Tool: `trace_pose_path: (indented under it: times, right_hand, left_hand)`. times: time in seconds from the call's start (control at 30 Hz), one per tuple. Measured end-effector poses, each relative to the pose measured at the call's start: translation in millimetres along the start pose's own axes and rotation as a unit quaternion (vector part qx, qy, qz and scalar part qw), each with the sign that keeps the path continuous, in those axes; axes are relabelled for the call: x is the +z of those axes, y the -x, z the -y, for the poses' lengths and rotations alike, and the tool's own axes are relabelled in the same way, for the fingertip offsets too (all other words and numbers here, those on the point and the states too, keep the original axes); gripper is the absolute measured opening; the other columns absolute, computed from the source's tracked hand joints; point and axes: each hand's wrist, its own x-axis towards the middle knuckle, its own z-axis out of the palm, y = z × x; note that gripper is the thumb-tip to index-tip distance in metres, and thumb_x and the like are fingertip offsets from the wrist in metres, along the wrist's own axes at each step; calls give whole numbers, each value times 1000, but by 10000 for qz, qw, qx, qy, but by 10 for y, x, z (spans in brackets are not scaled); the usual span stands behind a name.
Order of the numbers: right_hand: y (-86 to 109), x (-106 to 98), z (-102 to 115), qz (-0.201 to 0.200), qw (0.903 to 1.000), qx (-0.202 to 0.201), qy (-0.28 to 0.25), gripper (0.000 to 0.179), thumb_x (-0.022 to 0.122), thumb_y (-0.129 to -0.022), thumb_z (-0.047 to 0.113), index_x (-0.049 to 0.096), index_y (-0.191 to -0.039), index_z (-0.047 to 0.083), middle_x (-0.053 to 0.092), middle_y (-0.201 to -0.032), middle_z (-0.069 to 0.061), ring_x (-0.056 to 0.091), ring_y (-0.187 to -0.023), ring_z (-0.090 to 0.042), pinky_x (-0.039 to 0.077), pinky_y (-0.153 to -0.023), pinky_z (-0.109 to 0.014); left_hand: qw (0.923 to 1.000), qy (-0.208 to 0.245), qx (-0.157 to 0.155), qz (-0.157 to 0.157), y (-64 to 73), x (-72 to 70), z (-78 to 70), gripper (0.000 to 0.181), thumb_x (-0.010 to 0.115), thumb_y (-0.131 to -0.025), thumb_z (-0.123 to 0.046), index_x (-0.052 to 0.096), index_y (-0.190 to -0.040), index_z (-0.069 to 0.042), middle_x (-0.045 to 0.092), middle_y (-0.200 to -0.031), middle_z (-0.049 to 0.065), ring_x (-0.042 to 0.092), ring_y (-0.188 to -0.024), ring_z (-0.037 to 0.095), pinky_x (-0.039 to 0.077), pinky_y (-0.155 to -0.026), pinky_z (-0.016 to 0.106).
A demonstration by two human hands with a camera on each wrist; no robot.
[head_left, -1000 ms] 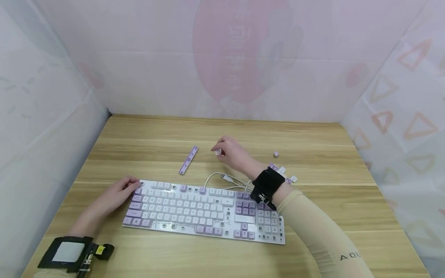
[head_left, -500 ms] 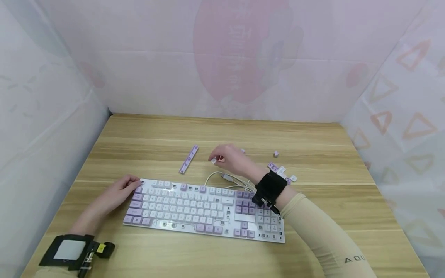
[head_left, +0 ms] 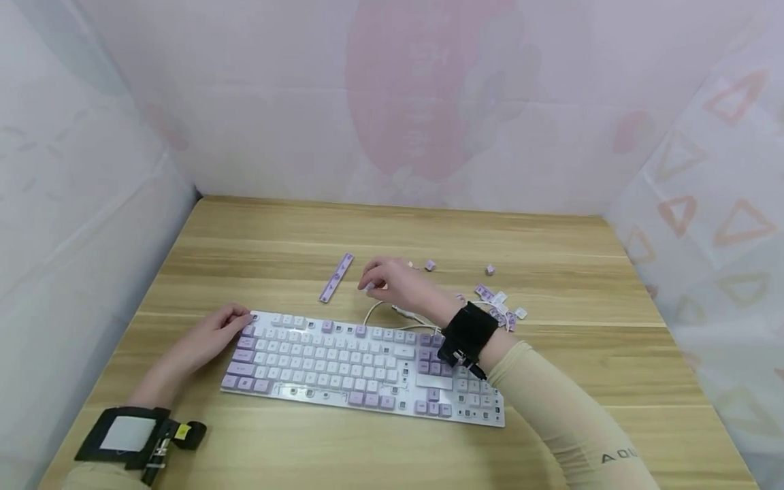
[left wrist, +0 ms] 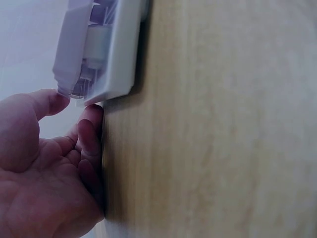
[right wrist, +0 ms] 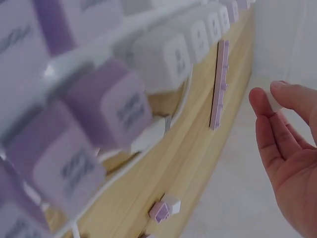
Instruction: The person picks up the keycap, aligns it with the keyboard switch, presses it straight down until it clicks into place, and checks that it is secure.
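Note:
A white and purple keyboard (head_left: 318,367) lies on the table, with some switches bare of keycaps. My left hand (head_left: 211,337) holds its far left corner; in the left wrist view the thumb (left wrist: 52,101) touches the key side and curled fingers lie against the edge. Beyond the keyboard, my right hand (head_left: 398,282) is raised and pinches a small white keycap (right wrist: 273,101) between thumb and fingertips. The long purple spacebar (head_left: 336,278) lies upside down just left of the right hand.
Several loose purple and white keycaps (head_left: 499,299) lie behind the keyboard at the right. Single purple keycaps (head_left: 431,265) sit farther back. A white USB cable (head_left: 404,313) coils behind the keyboard, partly under the right forearm. Fabric walls (head_left: 275,136) stand around the wooden table (head_left: 294,449).
My right hand has moved a little left and nearer the keyboard with the white keycap. Loose keycaps behind it have come into view. My left hand stays at the corner.

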Motion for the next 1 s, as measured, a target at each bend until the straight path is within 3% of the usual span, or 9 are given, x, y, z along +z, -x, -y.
trace_pose_path:
  times: [0.23,0.5,0.77,1.0]
  right_hand:
    - [-151,147,225,248,9985,11,497,27,65,-97,14,70,-123,11,70,-122,-4,66,-106,-17,52,-89,-29]
    - [-333,389,484,602,9977,47,323,23,64,-98,16,71,-120,12,73,-117,0,67,-103,-9,50,-90,-20]
    - [-403,545,540,588,9974,60,413,19,66,-96,16,74,-114,14,73,-114,0,65,-101,-9,49,-88,-17]
    - [-430,592,544,556,9975,64,440,16,66,-96,17,75,-110,15,73,-105,2,61,-86,-5,46,-79,-15]
  left_hand:
    - [10000,-18,33,7,12,8,-18,57,38,-105,-51,52,-130,-2,57,-124,20,51,-109,32,43,-90,43]
    - [10000,25,41,41,8,13,-22,57,39,-105,-51,52,-131,-2,56,-125,21,51,-110,32,43,-92,44]
    - [10000,-3,-28,56,-8,15,-41,57,39,-105,-51,52,-131,-2,57,-124,20,51,-110,32,43,-92,45]
    - [10000,-18,-67,58,-27,18,-29,57,39,-105,-51,51,-131,-2,56,-124,20,51,-109,32,43,-91,45]
